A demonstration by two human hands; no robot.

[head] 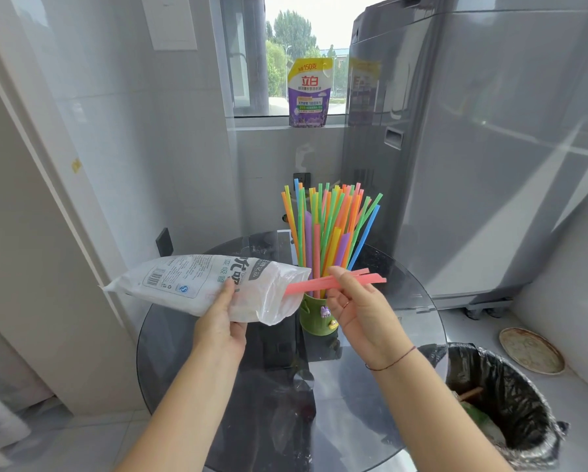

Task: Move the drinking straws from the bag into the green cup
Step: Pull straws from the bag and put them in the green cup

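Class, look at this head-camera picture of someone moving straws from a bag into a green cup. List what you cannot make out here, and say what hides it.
- Whether more straws remain inside the bag: head view, its cloudy plastic hides them.
- Most of the green cup: covered by the bag's mouth and the right hand.
- Left hand fingers: behind the bag.
- How many pink straws are held: they overlap.
- Bin contents: dark liner.

Daylit window (pixel 304 46), grey tiled walls (pixel 132 131)

One green cup (pixel 314 318) stands on one round glass tabletop (pixel 190 338), holding dozens of upright straws (pixel 330 226), too many to count exactly. One white bag (pixel 197 281), two hands, left hand (pixel 219 321) and right hand (pixel 357 308), about three pink straws (pixel 306 287), one bin (pixel 510 403), one detergent pouch (pixel 309 92).
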